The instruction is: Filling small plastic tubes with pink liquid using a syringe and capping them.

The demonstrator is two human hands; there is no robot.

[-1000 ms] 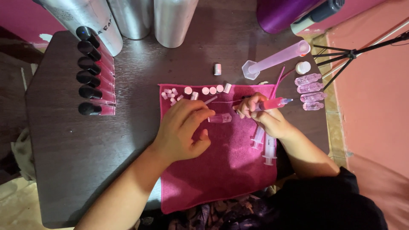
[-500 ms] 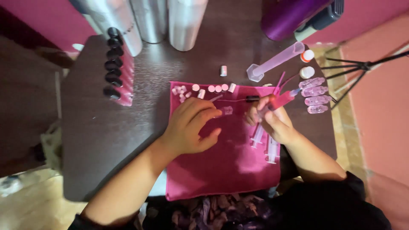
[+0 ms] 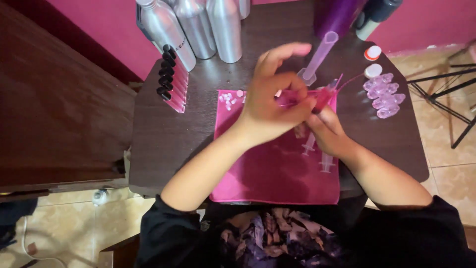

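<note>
Both hands, left [image 3: 270,101] and right [image 3: 329,134], pinch a pink syringe [image 3: 317,98]; squeezing unevenly could spill onto the cloth [image 3: 277,173] beneath.

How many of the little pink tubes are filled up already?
A row of black-capped tubes stands filled with pink at the table's left. Both the left hand and right hand hold a small pink tube over the pink cloth. Clear empty tubes wait on the right; tiny stoppers lie loose.
</note>
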